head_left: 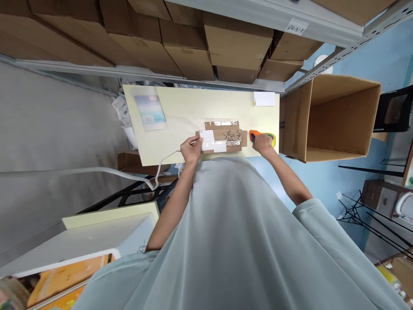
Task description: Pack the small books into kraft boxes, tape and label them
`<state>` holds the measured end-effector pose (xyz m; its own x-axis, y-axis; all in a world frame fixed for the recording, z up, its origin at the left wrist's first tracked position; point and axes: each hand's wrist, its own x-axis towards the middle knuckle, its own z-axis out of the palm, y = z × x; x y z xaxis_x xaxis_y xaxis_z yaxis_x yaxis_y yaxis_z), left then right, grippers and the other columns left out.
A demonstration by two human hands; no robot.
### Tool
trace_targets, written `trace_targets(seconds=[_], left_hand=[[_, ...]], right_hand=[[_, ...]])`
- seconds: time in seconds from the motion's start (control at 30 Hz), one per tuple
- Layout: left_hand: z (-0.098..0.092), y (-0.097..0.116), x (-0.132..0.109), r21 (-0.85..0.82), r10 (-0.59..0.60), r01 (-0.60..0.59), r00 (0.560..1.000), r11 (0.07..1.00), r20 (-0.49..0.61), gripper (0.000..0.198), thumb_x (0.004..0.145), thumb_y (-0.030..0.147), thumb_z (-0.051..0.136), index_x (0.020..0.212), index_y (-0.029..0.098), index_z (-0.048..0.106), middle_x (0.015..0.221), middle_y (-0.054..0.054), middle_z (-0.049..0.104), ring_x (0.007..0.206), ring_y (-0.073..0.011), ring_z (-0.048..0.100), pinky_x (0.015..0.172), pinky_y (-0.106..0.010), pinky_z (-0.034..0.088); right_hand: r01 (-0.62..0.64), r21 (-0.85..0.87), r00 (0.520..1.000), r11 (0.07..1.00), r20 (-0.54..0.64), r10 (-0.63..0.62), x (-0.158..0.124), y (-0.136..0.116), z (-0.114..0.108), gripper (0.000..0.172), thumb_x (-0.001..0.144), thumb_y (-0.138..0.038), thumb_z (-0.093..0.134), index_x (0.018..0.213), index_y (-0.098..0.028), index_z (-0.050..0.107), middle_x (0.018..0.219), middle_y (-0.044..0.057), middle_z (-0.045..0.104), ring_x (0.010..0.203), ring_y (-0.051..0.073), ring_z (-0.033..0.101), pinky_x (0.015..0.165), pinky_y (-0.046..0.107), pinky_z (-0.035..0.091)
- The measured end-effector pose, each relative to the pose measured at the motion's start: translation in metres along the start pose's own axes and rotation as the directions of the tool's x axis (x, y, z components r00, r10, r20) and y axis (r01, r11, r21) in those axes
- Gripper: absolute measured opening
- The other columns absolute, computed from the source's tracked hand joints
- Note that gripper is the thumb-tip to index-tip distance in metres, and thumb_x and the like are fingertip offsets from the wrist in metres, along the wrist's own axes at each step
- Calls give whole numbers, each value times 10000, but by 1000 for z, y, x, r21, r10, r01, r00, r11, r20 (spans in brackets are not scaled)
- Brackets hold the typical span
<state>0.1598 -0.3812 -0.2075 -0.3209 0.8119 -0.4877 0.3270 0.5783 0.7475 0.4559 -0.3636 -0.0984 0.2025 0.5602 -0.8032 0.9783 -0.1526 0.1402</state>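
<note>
A flat piece of brown cardboard (222, 133) with handwritten black marks and shiny tape strips lies at the front of the cream table (190, 103). White rectangular pieces (207, 136) rest on its left part; whether they are labels or small boxes I cannot tell. My left hand (191, 149) is closed on the cardboard's left end, thumb and fingertips at the white piece's corner. Just right of the cardboard, my right hand (263, 144) grips an orange tape dispenser (253, 133) with a yellow-green roll. The handle is hidden under my fingers.
A pale blue printed packet (150, 112) lies on the table's left, and a white box (264, 99) at its back right. Behind runs a metal shelf (264, 21) holding several cartons. A big open carton (342, 120) stands right; a white cable (111, 171) hangs left.
</note>
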Motion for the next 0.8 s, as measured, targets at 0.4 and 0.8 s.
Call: trace_targets(seconds=[0.4, 0.8], left_hand=[[13, 149, -42, -13, 780, -790, 602, 613, 170, 307, 1024, 231, 601, 1297, 217, 740, 1324, -122, 746, 1304, -294, 676, 1200, -511, 538], [-11, 338, 40, 41, 856, -864, 488, 501, -173, 620, 960, 83, 519, 1578, 125, 541, 1664, -232, 489, 1518, -337, 572, 1269, -494, 513]], right_hand=[[193, 304, 908, 933, -415, -53, -45, 5, -76, 482, 1110, -384, 469, 1454, -49, 512, 1168, 249, 782, 1054, 396, 787, 880, 451, 596], [543, -211, 434, 813, -758, -487, -22, -101, -330, 402, 1076, -243, 425, 1425, -83, 546, 1300, 268, 749, 1239, 377, 708, 1107, 511, 523]])
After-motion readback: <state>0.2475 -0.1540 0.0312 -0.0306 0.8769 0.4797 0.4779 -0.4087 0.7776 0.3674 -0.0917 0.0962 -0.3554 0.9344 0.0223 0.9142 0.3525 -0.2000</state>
